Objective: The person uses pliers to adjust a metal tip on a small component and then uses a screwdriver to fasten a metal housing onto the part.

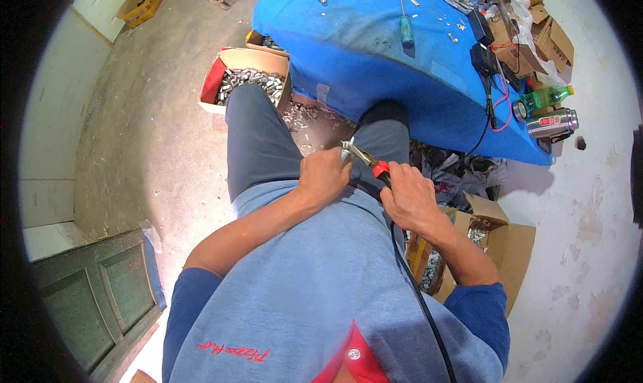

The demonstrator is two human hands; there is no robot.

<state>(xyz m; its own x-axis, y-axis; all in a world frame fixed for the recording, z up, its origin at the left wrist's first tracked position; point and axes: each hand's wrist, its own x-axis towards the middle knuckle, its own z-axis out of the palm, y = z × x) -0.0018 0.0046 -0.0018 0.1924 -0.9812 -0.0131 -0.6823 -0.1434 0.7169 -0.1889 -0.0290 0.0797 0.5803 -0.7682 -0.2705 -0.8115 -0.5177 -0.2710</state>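
Note:
Over my lap, my left hand (325,175) is closed around a small silvery metal piece (345,153) that sticks out past the thumb. My right hand (411,195) grips a pair of pliers (364,156) by their red and black handles. The metal jaws of the pliers point up and left and meet the piece at the left fingertips. Whether the jaws are clamped on it is too small to tell.
Ahead is a table with a blue cover (348,41), bearing a screwdriver (406,31), black adapters and a green bottle (546,100). A carton of small metal parts (251,60) stands by my left knee, another open carton (506,249) at my right. A black cable (422,296) runs down my front.

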